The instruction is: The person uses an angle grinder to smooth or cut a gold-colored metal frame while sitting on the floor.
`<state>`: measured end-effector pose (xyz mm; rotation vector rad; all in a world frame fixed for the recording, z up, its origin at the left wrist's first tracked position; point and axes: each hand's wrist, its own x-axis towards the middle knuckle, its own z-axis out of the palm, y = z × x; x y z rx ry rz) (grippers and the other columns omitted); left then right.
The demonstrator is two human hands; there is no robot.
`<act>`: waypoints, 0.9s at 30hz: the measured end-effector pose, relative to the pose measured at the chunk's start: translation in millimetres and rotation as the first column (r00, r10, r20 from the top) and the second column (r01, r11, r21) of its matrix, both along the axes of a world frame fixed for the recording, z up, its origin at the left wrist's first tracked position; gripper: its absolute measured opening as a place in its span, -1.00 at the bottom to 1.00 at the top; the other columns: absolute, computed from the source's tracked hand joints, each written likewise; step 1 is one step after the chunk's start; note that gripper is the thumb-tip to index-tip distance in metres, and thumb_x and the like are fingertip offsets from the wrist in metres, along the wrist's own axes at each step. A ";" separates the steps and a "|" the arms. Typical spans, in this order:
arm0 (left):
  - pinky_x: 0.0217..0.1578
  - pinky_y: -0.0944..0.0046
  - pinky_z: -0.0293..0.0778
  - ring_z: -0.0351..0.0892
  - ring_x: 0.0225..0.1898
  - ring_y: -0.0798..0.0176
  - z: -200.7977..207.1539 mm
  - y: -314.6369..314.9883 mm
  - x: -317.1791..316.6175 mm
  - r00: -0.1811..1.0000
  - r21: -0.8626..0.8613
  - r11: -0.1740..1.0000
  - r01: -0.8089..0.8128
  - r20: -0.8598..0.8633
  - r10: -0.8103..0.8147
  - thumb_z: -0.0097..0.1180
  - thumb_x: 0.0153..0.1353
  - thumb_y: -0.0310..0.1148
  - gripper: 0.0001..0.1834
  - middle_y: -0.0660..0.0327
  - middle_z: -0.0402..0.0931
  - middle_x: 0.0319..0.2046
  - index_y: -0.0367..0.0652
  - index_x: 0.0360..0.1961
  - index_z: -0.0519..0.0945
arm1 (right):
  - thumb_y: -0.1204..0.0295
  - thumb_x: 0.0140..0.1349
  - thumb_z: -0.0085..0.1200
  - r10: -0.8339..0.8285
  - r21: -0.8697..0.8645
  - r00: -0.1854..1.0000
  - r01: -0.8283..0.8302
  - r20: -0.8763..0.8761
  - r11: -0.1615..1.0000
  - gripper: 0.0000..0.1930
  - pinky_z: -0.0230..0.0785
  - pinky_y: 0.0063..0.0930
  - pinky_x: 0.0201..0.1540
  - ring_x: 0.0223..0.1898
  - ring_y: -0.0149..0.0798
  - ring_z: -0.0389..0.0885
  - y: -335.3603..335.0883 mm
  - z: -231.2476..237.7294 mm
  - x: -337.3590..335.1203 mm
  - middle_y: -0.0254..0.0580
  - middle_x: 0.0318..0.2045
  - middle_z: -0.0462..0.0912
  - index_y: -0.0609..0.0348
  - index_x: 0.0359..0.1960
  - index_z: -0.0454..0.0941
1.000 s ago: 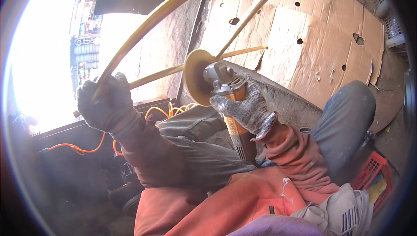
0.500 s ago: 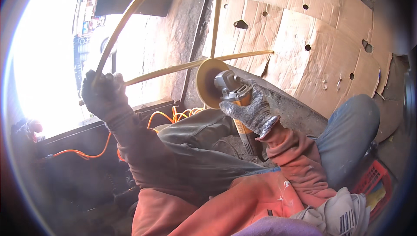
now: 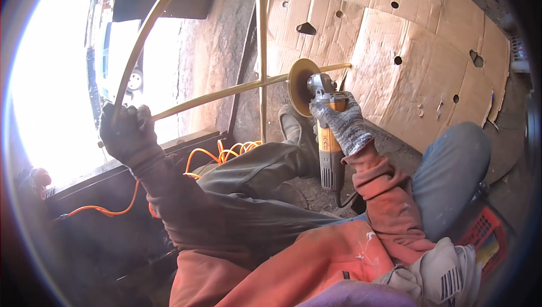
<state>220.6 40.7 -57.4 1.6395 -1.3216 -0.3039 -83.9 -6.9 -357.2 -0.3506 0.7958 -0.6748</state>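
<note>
My gloved left hand (image 3: pixel 131 136) is closed around the lower left part of a yellowish metal frame (image 3: pixel 206 99), where a curved bar meets a straight crossbar. An upright bar crosses that crossbar further right. In my right hand (image 3: pixel 345 123), which wears a grey knitted glove, is an orange and grey angle grinder (image 3: pixel 328 151), gripped near its head. Its large round disc (image 3: pixel 301 88) stands at the crossbar, right of where the bars cross; I cannot tell whether it touches the metal. The grinder's body points down toward my lap.
Flattened cardboard sheets (image 3: pixel 418 53) with holes lie at the upper right. An orange coiled hose (image 3: pixel 226 153) runs beside my leg over a dark ledge (image 3: pixel 84 185). A red plastic basket (image 3: pixel 488 236) sits at the lower right. Bright light comes from an opening at left, with a vehicle outside.
The grinder has moved right and slightly up along the crossbar, past the crossing, uncovering the upright bar's lower part. My left hand and the frame have shifted slightly left; the hand is a little lower.
</note>
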 end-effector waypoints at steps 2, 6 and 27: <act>-0.41 0.31 0.44 0.47 -0.38 0.31 2.6 -1.4 11.2 0.988 -0.044 0.997 -0.062 -0.143 0.055 -0.03 0.24 -0.57 -0.74 0.08 0.55 -0.14 -0.41 -0.04 0.48 | 0.35 0.05 0.45 0.008 0.063 1.000 -0.010 0.029 0.998 -0.54 0.49 -0.58 -0.49 -0.52 -0.44 0.59 -3.6 21.9 -4.7 -0.26 -0.45 0.62 0.18 -0.11 0.45; -0.50 0.31 0.27 0.24 -0.57 0.36 -6.0 -23.9 -12.9 0.981 0.046 0.983 -0.178 0.081 0.174 -0.12 0.30 -0.44 -0.92 0.25 0.29 -0.49 -0.19 -0.34 0.37 | 0.39 0.05 0.44 0.029 -0.257 0.999 -0.036 -0.028 0.966 -0.48 0.56 -0.46 -0.14 -0.23 -0.38 0.66 26.4 7.5 26.7 -0.24 -0.22 0.67 0.14 0.03 0.47; 0.01 -0.11 0.66 0.57 0.00 0.02 9.9 -32.2 -24.8 0.711 0.040 0.916 -0.398 0.645 0.281 -0.01 0.24 -0.62 -0.81 -0.02 0.41 -0.05 -0.49 -0.12 0.41 | 0.41 0.02 0.45 -0.051 -0.051 0.993 0.046 -0.109 0.998 -0.54 0.54 -0.35 -0.57 -0.60 -0.27 0.61 -9.9 -32.4 0.6 -0.17 -0.48 0.60 0.16 -0.14 0.40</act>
